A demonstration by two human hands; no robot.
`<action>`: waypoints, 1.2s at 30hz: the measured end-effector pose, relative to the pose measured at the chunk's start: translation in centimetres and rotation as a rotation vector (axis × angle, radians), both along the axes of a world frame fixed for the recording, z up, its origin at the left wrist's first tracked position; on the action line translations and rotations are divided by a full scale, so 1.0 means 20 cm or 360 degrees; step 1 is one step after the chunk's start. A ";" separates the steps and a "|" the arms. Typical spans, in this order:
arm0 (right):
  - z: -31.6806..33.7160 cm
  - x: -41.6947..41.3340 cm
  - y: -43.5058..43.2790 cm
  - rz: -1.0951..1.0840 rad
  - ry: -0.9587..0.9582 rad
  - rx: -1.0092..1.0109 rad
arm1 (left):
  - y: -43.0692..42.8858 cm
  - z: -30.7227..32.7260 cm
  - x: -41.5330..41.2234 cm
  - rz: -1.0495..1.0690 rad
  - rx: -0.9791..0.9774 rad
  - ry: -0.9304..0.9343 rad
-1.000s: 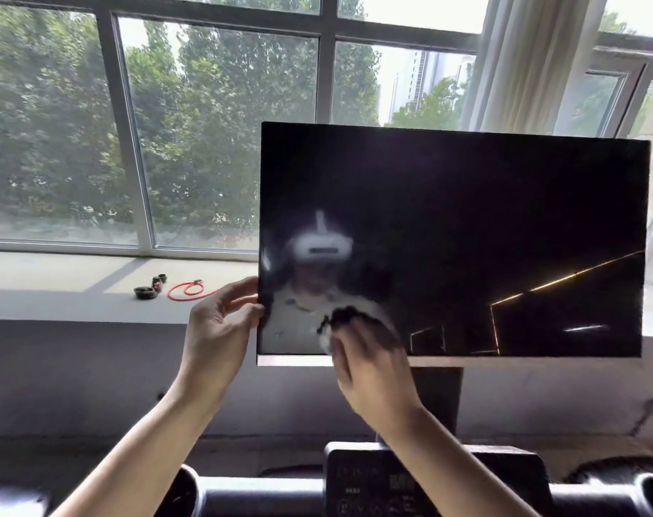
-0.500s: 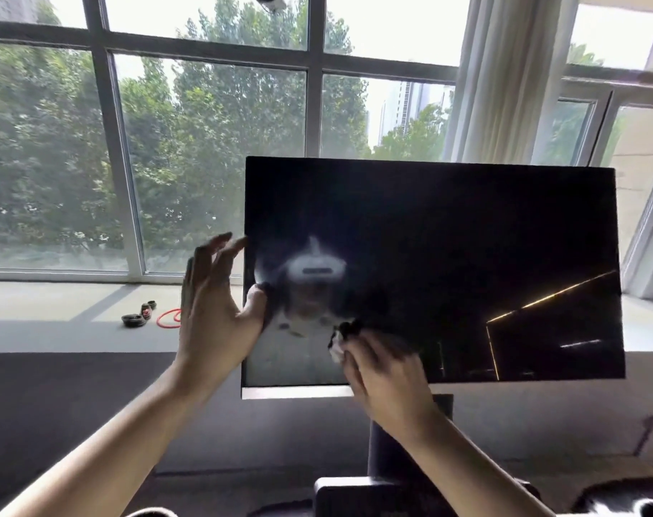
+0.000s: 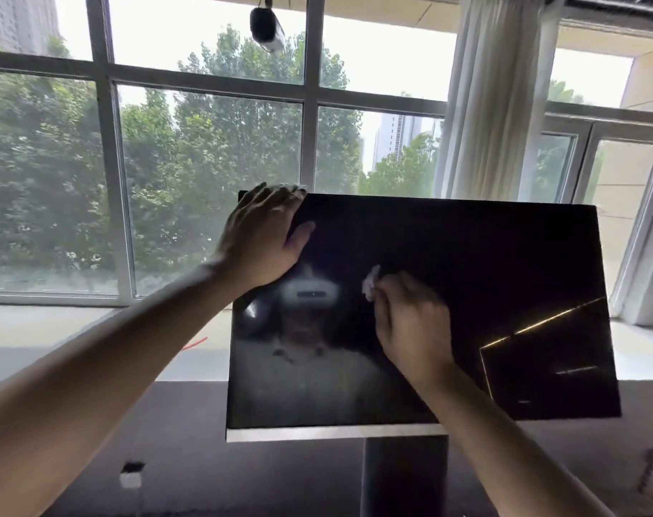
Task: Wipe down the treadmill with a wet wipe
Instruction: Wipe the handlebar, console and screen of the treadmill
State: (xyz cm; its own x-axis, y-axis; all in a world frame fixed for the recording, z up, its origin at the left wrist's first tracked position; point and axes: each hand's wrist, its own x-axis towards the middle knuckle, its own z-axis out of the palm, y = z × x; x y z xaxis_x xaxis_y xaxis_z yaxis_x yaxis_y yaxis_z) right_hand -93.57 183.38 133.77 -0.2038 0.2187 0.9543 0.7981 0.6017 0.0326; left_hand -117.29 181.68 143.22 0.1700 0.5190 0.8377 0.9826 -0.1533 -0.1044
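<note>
The right hand (image 3: 410,322) holds the wipe (image 3: 371,283) in its grip mid-screen (image 3: 485,263); the left hand (image 3: 261,236), fingers spread wide, steadies its corner. Next: sweep rightward.

- Single head cam, wide-angle, worn by the person, no second view to overlap.
- Faces forward, close to the screen (image 3: 448,292), arm's reach, both forearms entering from below.
- Window (image 3: 205,162) straight behind the screen; edges bend from lens.
</note>
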 end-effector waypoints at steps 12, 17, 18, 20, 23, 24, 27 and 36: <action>0.16 -0.02 0.09 -0.0106 0.0116 0.0182 | 0.02 -0.01 -0.02 -0.0085 -0.0010 -0.0093; 0.08 -0.26 0.02 0.0046 -0.0129 0.0229 | 0.02 -0.02 -0.02 -0.0075 0.0025 -0.0086; 0.00 -0.27 -0.02 0.0127 -0.0332 0.0282 | 0.02 -0.02 -0.03 -0.0079 0.0032 -0.0083; -0.04 -0.16 -0.02 0.0172 -0.0518 0.0335 | 0.02 -0.01 -0.03 -0.0102 0.0035 -0.0077; 0.17 0.02 0.12 -0.0062 -0.0166 0.0275 | 0.03 -0.02 -0.03 -0.0124 0.0044 -0.0095; 0.26 0.04 0.16 -0.0136 0.0021 0.0208 | 0.03 -0.02 -0.02 -0.0130 0.0043 -0.0102; 0.34 -0.12 0.15 -0.0155 0.0227 0.0082 | 0.03 -0.03 -0.02 -0.0143 0.0041 -0.0115; 0.46 0.04 0.24 -0.0081 -0.0067 0.0231 | 0.01 -0.02 0.01 -0.0130 0.0009 -0.0173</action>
